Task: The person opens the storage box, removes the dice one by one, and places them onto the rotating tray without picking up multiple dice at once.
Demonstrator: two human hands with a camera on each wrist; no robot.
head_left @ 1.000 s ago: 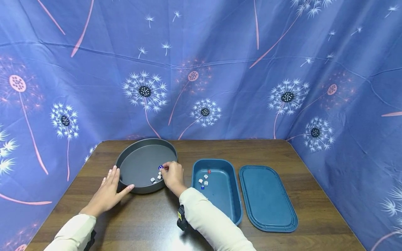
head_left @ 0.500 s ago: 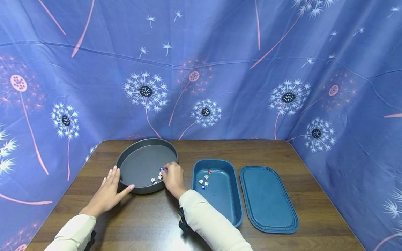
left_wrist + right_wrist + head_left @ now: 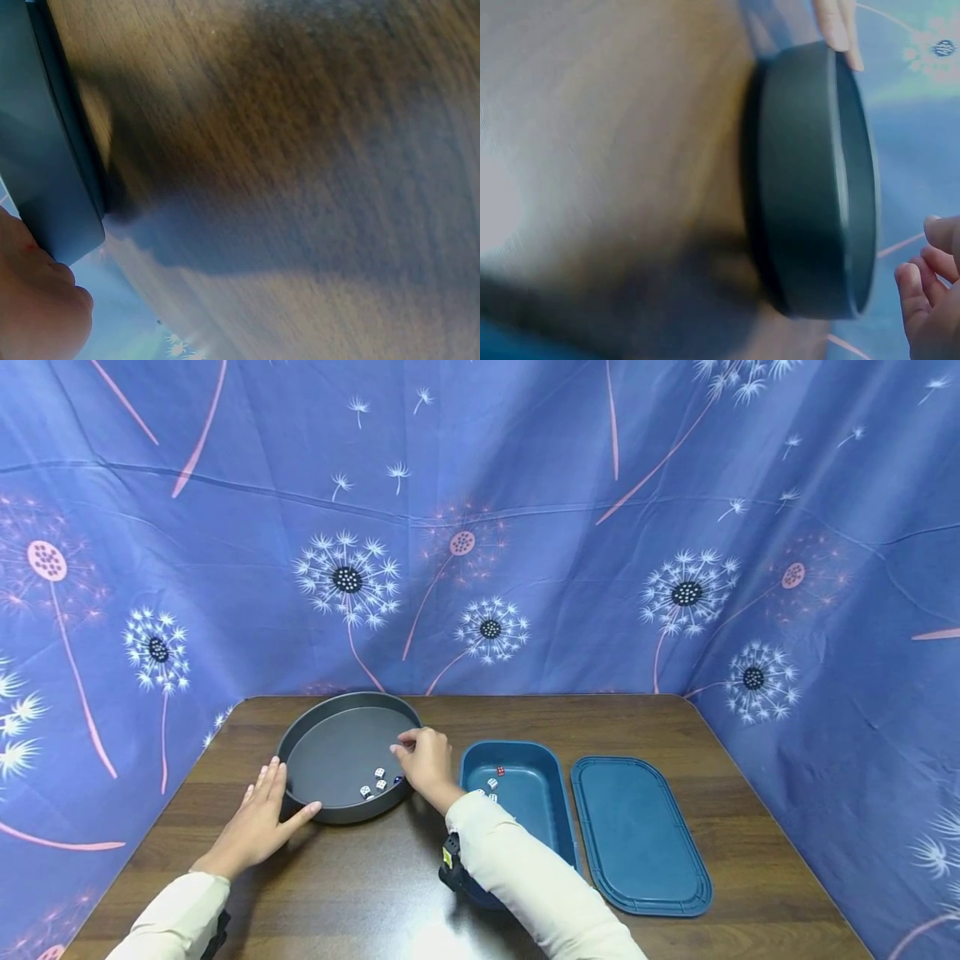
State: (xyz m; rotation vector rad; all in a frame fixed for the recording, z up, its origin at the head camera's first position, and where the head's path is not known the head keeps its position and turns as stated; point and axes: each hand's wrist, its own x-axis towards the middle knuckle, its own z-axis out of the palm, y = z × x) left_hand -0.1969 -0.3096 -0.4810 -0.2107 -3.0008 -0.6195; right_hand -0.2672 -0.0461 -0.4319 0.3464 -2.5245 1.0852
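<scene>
My left hand (image 3: 255,818) rests with straight fingers against the left edge of a round dark grey pan (image 3: 337,747). Over the pan's right rim is my right hand (image 3: 427,764), its thumb and fingers bent loosely. In the right wrist view, nothing shows between the right fingertips (image 3: 909,276), which stand apart. Inside the pan, near its front right wall, lie white dice (image 3: 381,785) and a dark blue die (image 3: 398,780), just below the right hand. The left wrist view catches only part of the left hand (image 3: 41,307) at the pan wall (image 3: 56,172).
Right of the pan stands a blue plastic box (image 3: 555,777) holding a red die (image 3: 500,771) and white dice (image 3: 492,783); the right sleeve covers part of it. A flat blue lid (image 3: 641,835) lies farther right on the wooden table (image 3: 360,893). Patterned cloth (image 3: 480,527) hangs behind.
My right hand has let go of the blue die, which now lies by the pan's right wall. The hand has moved up and right. My left hand has stayed put.
</scene>
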